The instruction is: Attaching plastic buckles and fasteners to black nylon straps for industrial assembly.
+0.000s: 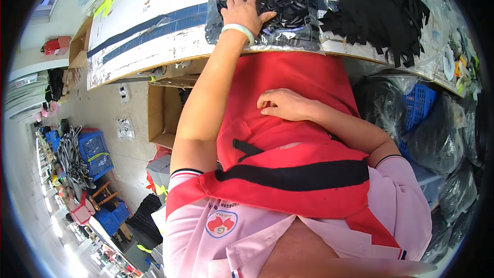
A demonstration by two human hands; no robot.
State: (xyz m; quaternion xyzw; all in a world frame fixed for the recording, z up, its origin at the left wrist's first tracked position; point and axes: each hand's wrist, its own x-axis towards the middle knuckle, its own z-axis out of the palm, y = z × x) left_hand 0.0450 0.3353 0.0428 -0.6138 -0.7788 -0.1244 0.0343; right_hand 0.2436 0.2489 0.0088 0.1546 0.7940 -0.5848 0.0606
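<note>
My left hand is stretched forward with its fingers spread, pressing on a heap of small black buckles and strap pieces. They lie in a clear plastic bag at the front of the white worktable. A pale bangle circles the left wrist. Over the red apron in my lap, my right hand is held with its fingers curled in. Nothing shows in it, and its palm is hidden. On the table to the right, a pile of cut black straps sits on clear plastic.
Under the table at the left stands an open cardboard box. Dark plastic bags and a blue crate crowd my right side. Farther left on the floor are another blue crate and a stool.
</note>
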